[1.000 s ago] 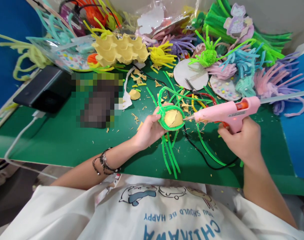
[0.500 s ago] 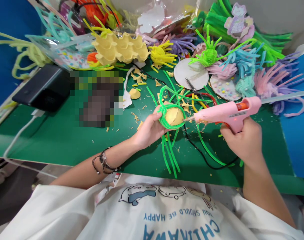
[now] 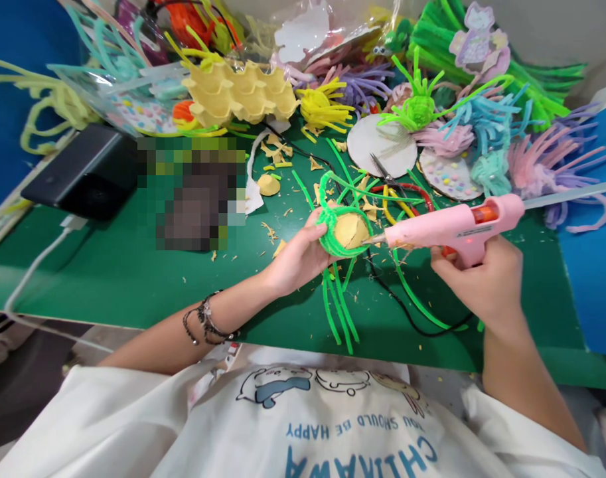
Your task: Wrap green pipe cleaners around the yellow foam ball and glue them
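Observation:
My left hand [image 3: 300,259] grips a ring-shaped bundle of green pipe cleaners [image 3: 327,234], thumb on its near side. A rounded yellow cardboard piece [image 3: 351,230] with a crack or seam sits inside the ring. Several green stems hang below it. In my right hand [image 3: 486,279] is a pink hot glue gun [image 3: 442,222] with a clear glue stick [image 3: 571,194] in its back. The nozzle points left and meets the ring's right edge beside the yellow piece; whether it touches cannot be made out. My index finger is at the orange trigger.
Scissors [image 3: 385,169] and red-and-yellow-handled pliers [image 3: 417,199] lie behind the glue gun. A black cord [image 3: 407,312] runs below it. A yellow egg carton [image 3: 240,93], pipe-cleaner bundles [image 3: 327,109] and a white disc [image 3: 377,146] line the back. A black device [image 3: 83,169] stands left.
The glue gun has shifted slightly left and down along the ring's edge. The green ring and yellow piece have turned or moved a little right. My right fingers have shifted at the trigger.

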The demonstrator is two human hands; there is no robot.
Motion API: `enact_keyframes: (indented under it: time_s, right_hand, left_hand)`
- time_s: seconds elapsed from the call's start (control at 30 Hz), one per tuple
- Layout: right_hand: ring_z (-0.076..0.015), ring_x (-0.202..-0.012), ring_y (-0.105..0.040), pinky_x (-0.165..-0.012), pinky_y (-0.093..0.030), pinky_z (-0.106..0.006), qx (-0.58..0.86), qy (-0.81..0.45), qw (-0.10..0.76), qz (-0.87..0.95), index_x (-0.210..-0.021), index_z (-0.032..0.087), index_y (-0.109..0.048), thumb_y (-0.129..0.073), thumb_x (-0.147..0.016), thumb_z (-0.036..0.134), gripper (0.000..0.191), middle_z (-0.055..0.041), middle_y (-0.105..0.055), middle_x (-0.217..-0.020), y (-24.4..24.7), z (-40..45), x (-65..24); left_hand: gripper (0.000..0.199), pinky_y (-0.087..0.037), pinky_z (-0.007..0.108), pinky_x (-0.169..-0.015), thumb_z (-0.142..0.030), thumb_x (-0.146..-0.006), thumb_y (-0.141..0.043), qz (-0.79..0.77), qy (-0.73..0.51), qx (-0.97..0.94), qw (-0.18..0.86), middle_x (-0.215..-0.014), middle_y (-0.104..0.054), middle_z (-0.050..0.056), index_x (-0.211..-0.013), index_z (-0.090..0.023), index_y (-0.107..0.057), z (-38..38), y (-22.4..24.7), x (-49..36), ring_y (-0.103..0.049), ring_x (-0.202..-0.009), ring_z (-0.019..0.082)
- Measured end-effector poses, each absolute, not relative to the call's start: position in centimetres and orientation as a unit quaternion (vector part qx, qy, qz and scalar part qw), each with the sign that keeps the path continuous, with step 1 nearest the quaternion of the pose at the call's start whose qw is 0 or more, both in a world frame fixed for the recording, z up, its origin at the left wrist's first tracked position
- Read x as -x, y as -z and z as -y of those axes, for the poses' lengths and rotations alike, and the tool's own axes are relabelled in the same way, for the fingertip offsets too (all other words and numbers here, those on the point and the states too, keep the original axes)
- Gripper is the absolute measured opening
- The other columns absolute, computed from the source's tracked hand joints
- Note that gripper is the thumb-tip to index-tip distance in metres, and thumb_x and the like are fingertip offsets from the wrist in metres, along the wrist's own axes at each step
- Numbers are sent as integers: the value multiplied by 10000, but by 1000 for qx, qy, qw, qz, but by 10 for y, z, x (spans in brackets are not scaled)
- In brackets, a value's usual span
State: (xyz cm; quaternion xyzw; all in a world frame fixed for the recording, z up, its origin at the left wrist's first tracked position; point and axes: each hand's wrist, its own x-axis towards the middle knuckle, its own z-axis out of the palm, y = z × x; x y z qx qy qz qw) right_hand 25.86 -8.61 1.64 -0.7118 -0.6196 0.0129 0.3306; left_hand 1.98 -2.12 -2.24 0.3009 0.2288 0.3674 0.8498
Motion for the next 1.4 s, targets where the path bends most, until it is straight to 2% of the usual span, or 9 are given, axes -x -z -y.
enact_keyframes:
  time_s: [0.17, 0.3, 0.4, 0.57, 0.73, 0.97, 1.17, 1.4]
  right_hand:
    - [-130, -401, -425, -442, -329, -293, 719, -34, 334, 609, -539, 263, -377, -690, -592, 355, 330, 40, -456, -428, -19, 88, -257]
    - [-116, -400, -372, -454, -316, -290, 716, -24, 328, 616, -538, 263, -354, -618, -605, 303, 275, 41, -422, -426, -19, 88, -258]
    - [-127, -423, -394, -482, -328, -296, 718, -19, 315, 620, -552, 260, -323, -579, -620, 296, 267, 32, -418, -443, -18, 88, -258]
    - [-130, -445, -399, -489, -342, -305, 719, -30, 312, 621, -555, 260, -323, -557, -621, 305, 248, 13, -449, -474, -17, 87, -259]
    - [-116, -442, -337, -454, -322, -289, 717, -29, 320, 618, -562, 268, -311, -544, -602, 335, 245, 34, -397, -474, -17, 86, -260]
    - [-132, -464, -376, -464, -346, -298, 715, -33, 325, 619, -599, 268, -333, -544, -599, 312, 216, 28, -431, -507, -16, 86, -259]
    - [-130, -448, -365, -450, -328, -295, 712, -30, 330, 620, -585, 270, -331, -538, -599, 324, 214, 34, -404, -491, -18, 86, -257]
    - [-132, -463, -370, -472, -351, -303, 712, -35, 330, 620, -593, 266, -326, -531, -607, 335, 216, 30, -396, -509, -19, 86, -256]
  left_hand:
    - [469, -435, 460, -1124, -395, -762, -673, -235, -365, -284, 855, -1317, -644, 48, -1171, -223, -522, 22, 22, -19, -482, -1388, 310]
    - [482, -435, 462, -1125, -393, -746, -698, -238, -363, -278, 857, -1361, -614, 49, -1155, -227, -504, 23, 21, -20, -459, -1407, 317]
    - [485, -438, 461, -1121, -394, -746, -702, -237, -364, -276, 858, -1364, -611, 53, -1154, -226, -500, 23, 22, -20, -449, -1413, 321]
    - [517, -433, 453, -1120, -396, -751, -715, -239, -365, -272, 858, -1332, -631, 60, -1185, -227, -489, 22, 23, -20, -462, -1403, 314]
    - [534, -419, 443, -1130, -378, -768, -719, -239, -369, -269, 857, -1315, -640, 49, -1228, -230, -491, 23, 25, -19, -457, -1408, 295]
    - [536, -426, 422, -1102, -431, -750, -772, -238, -372, -292, 848, -1285, -656, 60, -1168, -224, -510, 23, 26, -20, -500, -1369, 294]
    - [607, -448, 372, -1068, -439, -772, -771, -236, -366, -298, 849, -1304, -642, 41, -1277, -247, -495, 25, 27, -19, -488, -1373, 267]
    - [662, -433, 399, -1080, -438, -774, -789, -221, -361, -306, 853, -1300, -635, 29, -1343, -278, -490, 26, 25, -20, -519, -1324, 269]
